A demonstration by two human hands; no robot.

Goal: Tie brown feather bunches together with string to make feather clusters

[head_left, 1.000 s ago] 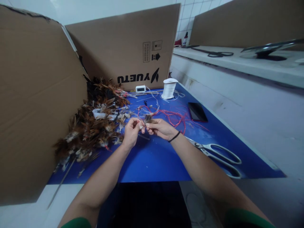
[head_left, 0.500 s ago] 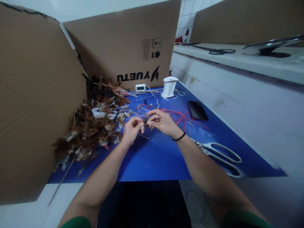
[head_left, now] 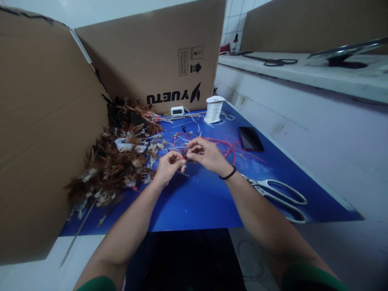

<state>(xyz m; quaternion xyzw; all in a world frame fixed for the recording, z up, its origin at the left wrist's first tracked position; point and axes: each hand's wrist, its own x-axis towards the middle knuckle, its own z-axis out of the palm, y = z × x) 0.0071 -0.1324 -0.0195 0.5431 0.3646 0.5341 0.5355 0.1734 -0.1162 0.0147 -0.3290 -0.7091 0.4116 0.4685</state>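
Cardboard wall: at the far left we are noting a plain brown panel (head_left: 45,133), flat and matt, which is standing upright beside the desk (head_left: 194,206).
Thin rod: a pale, straight rod (head_left: 77,234) is jutting over the desk's near edge.
Feather pile: brown, glossy-looking feathers (head_left: 121,161) with white, fluffy ends are lying heaped and tangled; red material is showing at some ends.
Left hand: this hand (head_left: 167,167) is pinching a small dark feather tuft (head_left: 184,153) between thumb and fingers, above the middle of the blue, smooth desk.
Progress: we are judging the tuft unfinished, as it is resting in the fingers and is not lying down; the red ends are suggesting that some pieces are already bound. We are not managing to count what is left.
Right hand: its fingertips are meeting at the tuft, close to the left hand's; we are not able to tell whether they are gripping it. The other fingers (head_left: 197,142) are curling above.
White spool: a flanged cylinder (head_left: 214,110) is standing behind the right hand (head_left: 210,157).
Red strands: thin, looping strands (head_left: 222,143) are spreading beyond that hand.
Dark slab: a flat, glossy, phone-like rectangle (head_left: 250,139) is lying near the desk's right edge.
Scissors: metallic-looking, large-looped scissors (head_left: 280,200) are lying beside the right forearm.
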